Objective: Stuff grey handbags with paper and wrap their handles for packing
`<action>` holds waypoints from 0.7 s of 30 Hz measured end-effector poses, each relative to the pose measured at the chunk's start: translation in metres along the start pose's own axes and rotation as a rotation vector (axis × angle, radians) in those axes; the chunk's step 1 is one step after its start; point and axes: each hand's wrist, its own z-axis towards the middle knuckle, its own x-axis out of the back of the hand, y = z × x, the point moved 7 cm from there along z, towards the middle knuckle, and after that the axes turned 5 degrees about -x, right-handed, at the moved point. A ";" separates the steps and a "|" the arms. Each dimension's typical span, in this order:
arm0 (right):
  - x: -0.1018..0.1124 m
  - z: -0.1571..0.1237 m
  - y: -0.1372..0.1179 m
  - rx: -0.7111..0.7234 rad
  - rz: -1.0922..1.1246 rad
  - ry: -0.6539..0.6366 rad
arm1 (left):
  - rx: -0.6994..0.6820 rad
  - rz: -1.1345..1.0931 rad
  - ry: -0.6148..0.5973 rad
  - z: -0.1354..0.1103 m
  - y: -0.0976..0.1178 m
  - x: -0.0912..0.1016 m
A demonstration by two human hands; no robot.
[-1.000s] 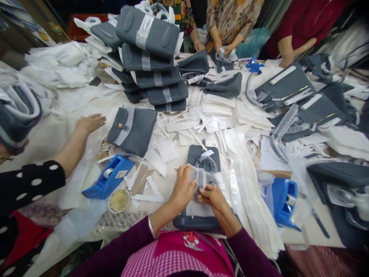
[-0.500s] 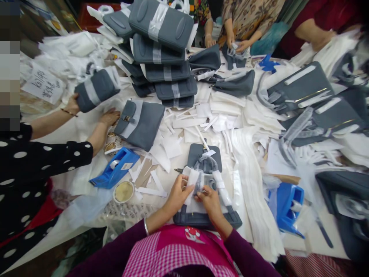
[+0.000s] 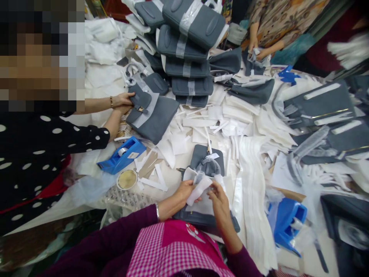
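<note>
Hands apart now, my left hand (image 3: 183,193) pinches white tissue (image 3: 199,189) above the grey handbag (image 3: 206,157), my right hand (image 3: 219,204) grip unclear

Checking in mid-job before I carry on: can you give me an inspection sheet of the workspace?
Surface: worktable, mostly covered by white sheets and paper.
Job's things: grey handbag under the hands, its strap in clear plastic; white wrapping sheet held above it.
Clutter: white paper scraps, blue tape dispensers, round dish.
Hands: left hand pinches the sheet; right hand is at its edge, grip unclear.
Cables: nothing seen.
Surroundings: stacked taped grey handbags; co-worker in polka-dot top with both hands on another grey handbag.
</note>
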 end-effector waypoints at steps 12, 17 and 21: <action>-0.013 0.006 -0.007 -0.094 0.129 -0.073 | -0.246 0.130 -0.168 -0.015 0.009 0.011; -0.022 0.022 -0.002 -0.089 0.053 -0.081 | -0.233 0.114 -0.234 -0.031 0.016 0.008; -0.028 0.032 0.003 -0.104 -0.006 -0.085 | -0.202 0.062 -0.282 -0.037 0.020 0.008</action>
